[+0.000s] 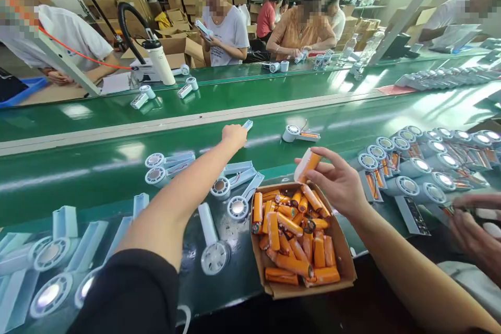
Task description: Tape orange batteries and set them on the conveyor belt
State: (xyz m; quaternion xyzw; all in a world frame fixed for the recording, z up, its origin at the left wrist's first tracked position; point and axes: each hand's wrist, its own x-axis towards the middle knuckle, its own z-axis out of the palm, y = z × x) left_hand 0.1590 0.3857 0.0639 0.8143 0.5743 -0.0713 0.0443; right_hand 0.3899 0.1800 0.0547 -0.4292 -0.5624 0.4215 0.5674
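Observation:
My left hand is stretched far out over the green belt, its fingers closed on a light-blue fan housing. Only a narrow tip of that piece shows past the fingers. Between the thumb and fingers of my right hand is an orange battery with a white strip along one side. Just below, an open cardboard box holds many loose orange batteries. Left of the box lie several light-blue handheld fan housings, some with open channel-shaped handles.
One fan with a battery in its handle lies on the green belt. Rows of fans with batteries stand at right, near a co-worker's hands. More housings crowd the lower left. Several people sit across the belt.

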